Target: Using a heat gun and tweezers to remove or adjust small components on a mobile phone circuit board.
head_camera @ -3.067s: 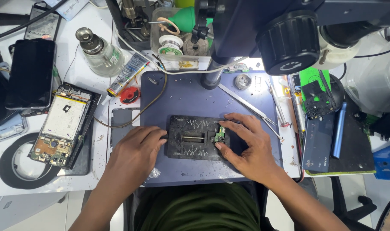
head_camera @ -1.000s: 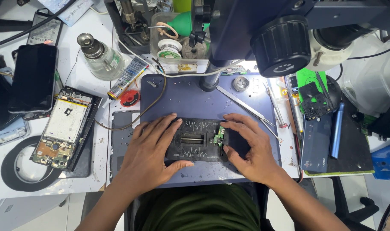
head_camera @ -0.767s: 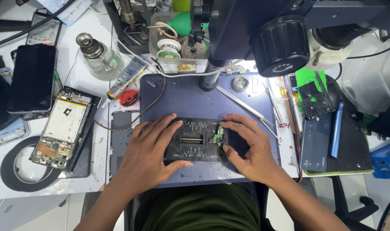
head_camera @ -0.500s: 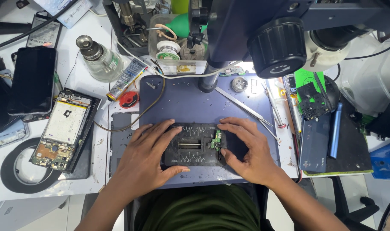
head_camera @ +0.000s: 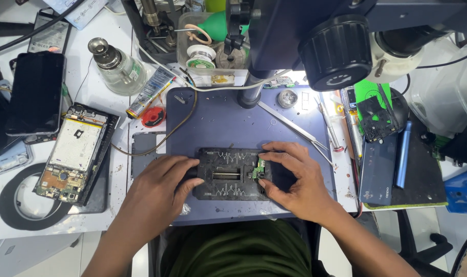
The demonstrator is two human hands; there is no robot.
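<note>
Cluttering the white workbench (head_camera: pixel 18 228) at nine o'clock, an opened phone (head_camera: pixel 74 154) with its insides bare is lying beside a glass bottle (head_camera: pixel 115 66) at eleven. At centre, on the blue mat (head_camera: pixel 218 125), the left hand (head_camera: pixel 154 192) is pressing flat, fingers spread, on the black holder's (head_camera: pixel 226 174) left end. At its three o'clock, the right hand (head_camera: pixel 300 182) is pinching thumb and fingers around a small green circuit board (head_camera: pixel 257 170) sitting on the holder.

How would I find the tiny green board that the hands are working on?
Start at the big blue mat in the middle of the bench and find the black holder block between the two hands. The little green board sits at the block's right end, pinched by the right hand. It is the only green thing on the block.
</note>
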